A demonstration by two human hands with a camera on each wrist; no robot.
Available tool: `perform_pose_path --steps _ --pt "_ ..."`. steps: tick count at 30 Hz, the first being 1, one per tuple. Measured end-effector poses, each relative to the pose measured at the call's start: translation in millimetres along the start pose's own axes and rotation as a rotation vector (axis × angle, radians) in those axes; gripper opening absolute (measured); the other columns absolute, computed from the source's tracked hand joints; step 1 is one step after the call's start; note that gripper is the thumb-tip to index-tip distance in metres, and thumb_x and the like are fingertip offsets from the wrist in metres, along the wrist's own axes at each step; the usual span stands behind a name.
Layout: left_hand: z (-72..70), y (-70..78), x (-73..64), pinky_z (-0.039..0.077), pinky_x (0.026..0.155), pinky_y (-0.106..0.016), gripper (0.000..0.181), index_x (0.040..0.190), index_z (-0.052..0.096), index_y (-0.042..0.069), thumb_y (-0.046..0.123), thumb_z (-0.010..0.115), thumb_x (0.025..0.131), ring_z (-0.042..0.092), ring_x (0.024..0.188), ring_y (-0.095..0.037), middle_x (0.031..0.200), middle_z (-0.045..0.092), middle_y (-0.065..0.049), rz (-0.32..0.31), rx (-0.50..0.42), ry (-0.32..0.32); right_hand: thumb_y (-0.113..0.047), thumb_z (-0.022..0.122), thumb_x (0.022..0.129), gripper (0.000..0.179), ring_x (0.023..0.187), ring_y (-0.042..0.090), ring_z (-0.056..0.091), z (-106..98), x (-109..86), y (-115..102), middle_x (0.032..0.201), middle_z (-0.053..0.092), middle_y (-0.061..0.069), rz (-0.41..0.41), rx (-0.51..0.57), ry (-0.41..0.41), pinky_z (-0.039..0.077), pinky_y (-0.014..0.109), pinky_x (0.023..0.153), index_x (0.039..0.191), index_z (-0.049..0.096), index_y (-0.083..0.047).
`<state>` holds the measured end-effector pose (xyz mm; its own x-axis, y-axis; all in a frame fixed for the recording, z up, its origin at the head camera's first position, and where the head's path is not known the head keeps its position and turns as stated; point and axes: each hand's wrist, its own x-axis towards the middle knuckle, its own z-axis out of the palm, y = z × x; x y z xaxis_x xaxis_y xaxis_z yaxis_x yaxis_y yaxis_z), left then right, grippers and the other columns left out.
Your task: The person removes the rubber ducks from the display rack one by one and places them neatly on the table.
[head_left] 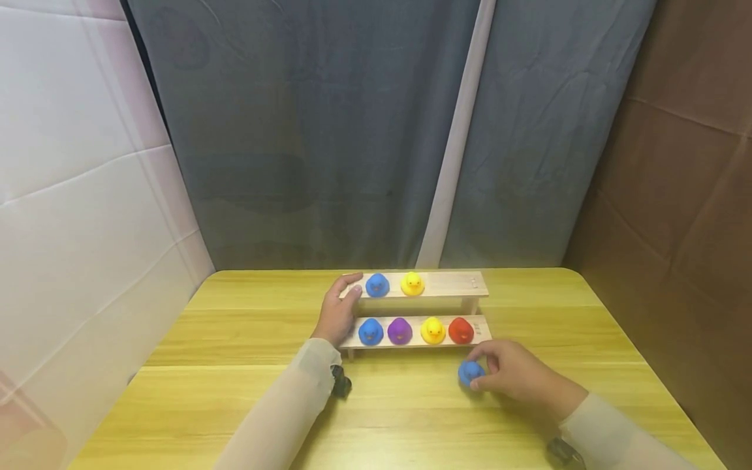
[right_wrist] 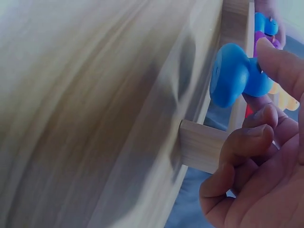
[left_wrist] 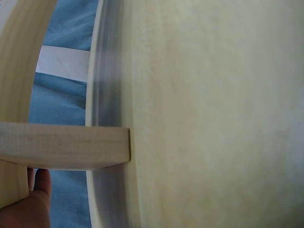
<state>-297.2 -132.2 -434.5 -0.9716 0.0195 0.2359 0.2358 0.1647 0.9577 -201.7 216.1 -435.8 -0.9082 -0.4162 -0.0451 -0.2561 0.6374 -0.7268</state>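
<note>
Smooth round blue toy duck (head_left: 471,373): in the right hand (head_left: 510,370), in front of the lower tier's right end
Right grip: thumb and index finger pinching the duck
Left grip: left hand (head_left: 337,313) clasping the left end of the upper tier, thumb on top
Pale wooden two-tier stand (head_left: 449,284): on the table, toward its far edge
Upper tier: second blue duck (head_left: 377,285), yellow toy duck (head_left: 412,283), right part bare
Lower tier: from the left, third blue duck (head_left: 371,332), purple toy duck (head_left: 400,331), second yellow duck (head_left: 433,330), red toy duck (head_left: 461,331)
Table (head_left: 194,391): yellow wood-grain top, far corners rounded, shadows under both arms
Back: grey-blue cloth curtain (head_left: 323,130) crossed by a slanting white strip (head_left: 461,130)
Sides: creased white cloth (head_left: 70,163) left, creased brown cloth (head_left: 675,196) right
</note>
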Motion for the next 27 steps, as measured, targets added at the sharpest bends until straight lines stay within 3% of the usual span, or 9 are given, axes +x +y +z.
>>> perform_pose_path --steps 27 --pt "0.0 2.2 -0.3 0.024 0.114 -0.044 0.032 0.131 0.059 0.013 0.018 0.053 0.100 0.039 0.136 -0.024 0.139 0.053 -0.006 -0.014 0.014 -0.006 -0.023 0.086 0.072 0.035 0.053 0.012 0.050 12 7.0 9 0.065 0.052 0.002 0.038 -0.009 -0.019 0.044 0.028 0.045 0.101 0.066 -0.016"
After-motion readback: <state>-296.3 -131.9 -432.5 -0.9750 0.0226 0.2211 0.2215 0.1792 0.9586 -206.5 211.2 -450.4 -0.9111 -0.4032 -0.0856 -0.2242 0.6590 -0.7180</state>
